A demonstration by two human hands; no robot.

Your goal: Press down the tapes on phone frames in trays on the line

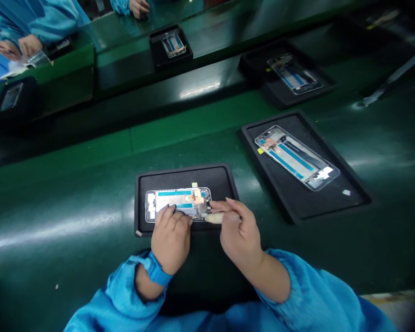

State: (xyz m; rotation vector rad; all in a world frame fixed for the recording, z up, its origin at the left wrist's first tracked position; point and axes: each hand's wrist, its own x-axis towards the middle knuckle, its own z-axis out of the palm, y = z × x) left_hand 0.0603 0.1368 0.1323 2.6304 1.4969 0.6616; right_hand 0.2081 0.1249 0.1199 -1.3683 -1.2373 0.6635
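Observation:
An opened smartphone [174,198], with blue strips and bare circuit parts, lies face down in a shallow black tray [224,177]. My left hand [171,237] rests on its near edge, fingers laid over the phone and not wrapped round it. My right hand [242,230] is closed on a cream-coloured pointed tool [215,218], whose tip meets the circuit parts at the phone's right end. The tool's rear end is hidden in the hand. A yellow tab [194,185] sticks out at the phone's far edge.
To the right, a second black tray [287,203] holds another opened phone [293,157]. Farther back stand more trays with phones, one a black tray [155,50]. A co-worker's hands [30,45] are at the upper left. A green bench [72,207] lies beneath everything.

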